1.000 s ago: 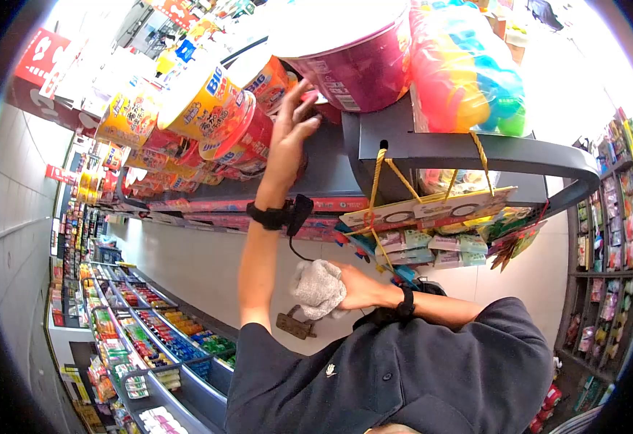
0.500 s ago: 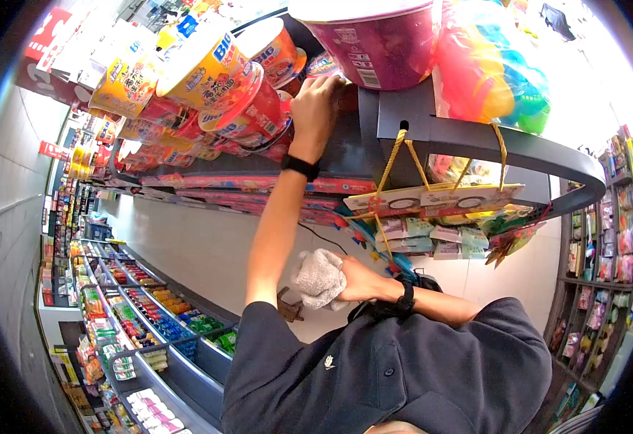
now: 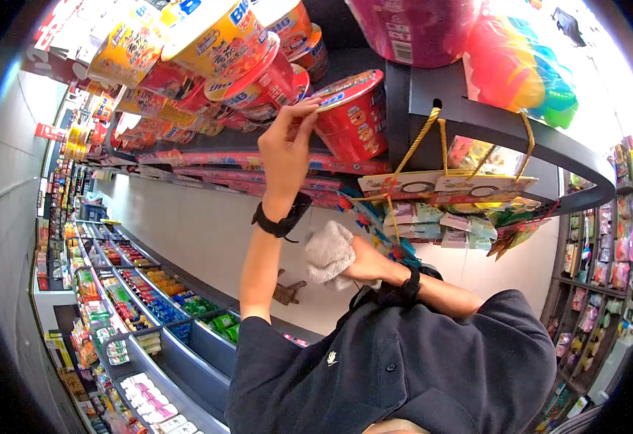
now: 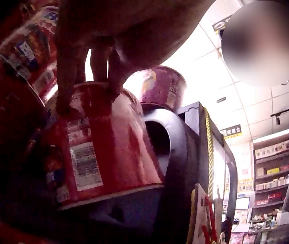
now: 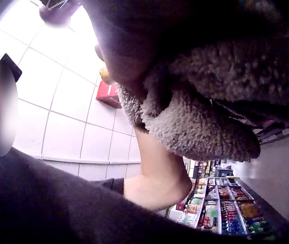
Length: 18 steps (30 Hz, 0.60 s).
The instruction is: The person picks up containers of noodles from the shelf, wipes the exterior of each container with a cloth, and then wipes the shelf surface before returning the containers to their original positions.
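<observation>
My left hand point(image 3: 287, 148) pinches the lid rim of a red instant noodle bowl point(image 3: 354, 121), which leans on the dark shelf near its front. In the left wrist view the fingers come down over the top of this bowl point(image 4: 111, 147), its barcode side facing the camera. Stacked noodle bowls point(image 3: 218, 47) in yellow and red stand just left of the hand. Lower down, in front of the shirt, my right hand point(image 3: 365, 262) grips a bunched grey cloth point(image 3: 329, 253). Up close in the right wrist view, the cloth point(image 5: 200, 127) has a fluffy looped texture.
A big purple tub point(image 3: 414, 29) and a bag of colourful balls point(image 3: 522, 69) stand at the shelf's right end. Yellow ropes hang cards point(image 3: 446, 186) from the curved shelf rail point(image 3: 584, 173). Shelves of packaged goods point(image 3: 157, 304) line the lower left.
My left hand reached in behind the stacked bowls, then came back toward the shelf front with the red noodle bowl. The right hand keeps its hold on the cloth, nearly in place.
</observation>
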Each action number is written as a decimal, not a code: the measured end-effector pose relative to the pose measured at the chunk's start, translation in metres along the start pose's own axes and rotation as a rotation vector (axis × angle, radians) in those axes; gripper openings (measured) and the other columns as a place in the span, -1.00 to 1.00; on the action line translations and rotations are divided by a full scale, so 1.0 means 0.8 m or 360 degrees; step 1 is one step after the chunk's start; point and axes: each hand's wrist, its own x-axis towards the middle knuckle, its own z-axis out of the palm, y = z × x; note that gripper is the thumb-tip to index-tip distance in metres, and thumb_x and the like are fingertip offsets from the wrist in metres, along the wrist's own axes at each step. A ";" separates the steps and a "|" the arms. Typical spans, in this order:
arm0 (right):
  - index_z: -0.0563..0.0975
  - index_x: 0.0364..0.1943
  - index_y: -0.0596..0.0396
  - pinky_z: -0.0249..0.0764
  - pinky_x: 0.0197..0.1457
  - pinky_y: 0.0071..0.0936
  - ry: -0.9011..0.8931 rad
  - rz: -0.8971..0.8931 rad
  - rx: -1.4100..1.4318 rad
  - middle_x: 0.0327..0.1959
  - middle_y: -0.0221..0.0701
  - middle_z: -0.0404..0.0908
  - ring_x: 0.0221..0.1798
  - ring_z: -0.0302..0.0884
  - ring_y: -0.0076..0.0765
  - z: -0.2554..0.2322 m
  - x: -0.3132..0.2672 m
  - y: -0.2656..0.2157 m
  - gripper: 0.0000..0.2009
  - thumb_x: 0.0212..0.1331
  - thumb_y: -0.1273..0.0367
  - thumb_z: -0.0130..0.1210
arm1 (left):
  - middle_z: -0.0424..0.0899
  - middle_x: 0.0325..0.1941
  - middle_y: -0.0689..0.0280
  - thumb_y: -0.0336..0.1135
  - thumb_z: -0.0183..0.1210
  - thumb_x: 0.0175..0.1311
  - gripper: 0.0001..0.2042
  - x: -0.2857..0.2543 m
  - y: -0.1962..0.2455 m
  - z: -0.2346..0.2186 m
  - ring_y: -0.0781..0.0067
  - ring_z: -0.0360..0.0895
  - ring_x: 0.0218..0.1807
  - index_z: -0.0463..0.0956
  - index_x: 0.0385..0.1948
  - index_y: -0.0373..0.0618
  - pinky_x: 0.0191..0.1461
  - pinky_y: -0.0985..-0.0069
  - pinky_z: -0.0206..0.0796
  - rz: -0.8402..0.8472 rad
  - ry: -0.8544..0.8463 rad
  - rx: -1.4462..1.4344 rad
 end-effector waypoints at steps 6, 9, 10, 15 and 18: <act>0.34 0.23 0.15 0.23 0.36 -0.35 0.0196 0.0043 0.0188 0.23 -0.26 0.41 0.29 0.35 -0.27 -0.010 0.012 0.016 -0.33 0.03 0.18 0.31 | 0.65 -0.09 0.25 -0.44 0.10 0.36 -0.88 -0.045 -0.011 -0.064 0.57 0.54 -0.06 0.52 -0.17 -0.27 0.01 0.58 0.39 -0.0007 0.0188 -0.0198; 0.34 0.20 0.24 0.29 0.32 -0.37 0.0246 0.0226 0.0531 0.21 -0.25 0.43 0.27 0.37 -0.31 -0.014 0.011 -0.013 -0.43 0.12 0.28 0.22 | 0.62 -0.06 0.26 -0.40 0.11 0.36 -0.89 -0.080 0.000 -0.109 0.57 0.54 -0.09 0.50 -0.18 -0.21 0.01 0.55 0.40 -0.0339 0.0364 -0.0623; 0.35 0.19 0.25 0.33 0.30 -0.36 0.0216 0.0292 0.0944 0.18 -0.23 0.46 0.23 0.41 -0.30 -0.012 0.010 -0.015 -0.48 0.15 0.31 0.15 | 0.61 -0.04 0.25 -0.39 0.11 0.36 -0.88 -0.095 -0.016 -0.132 0.53 0.56 -0.08 0.47 -0.16 -0.18 0.00 0.50 0.45 -0.0338 0.0316 -0.0701; 0.43 0.13 0.17 0.49 0.15 -0.28 0.0362 0.0488 0.1948 0.01 -0.27 0.60 0.01 0.59 -0.26 -0.022 0.023 0.013 -0.57 0.27 0.20 -0.03 | 0.59 -0.01 0.24 -0.34 0.13 0.34 -0.74 -0.193 -0.076 -0.171 0.42 0.59 -0.03 0.39 -0.01 -0.17 0.04 0.37 0.51 -0.0530 0.0500 -0.1316; 0.41 0.15 0.14 0.45 0.20 -0.31 0.0043 0.0208 0.2032 0.09 -0.26 0.55 0.11 0.53 -0.26 -0.020 0.047 0.011 -0.49 0.30 0.05 -0.05 | 0.34 0.31 0.09 -0.22 0.08 0.39 -0.63 -0.233 -0.089 -0.162 0.36 0.40 0.24 0.34 0.12 -0.20 0.23 0.36 0.31 -0.0568 0.0508 -0.1253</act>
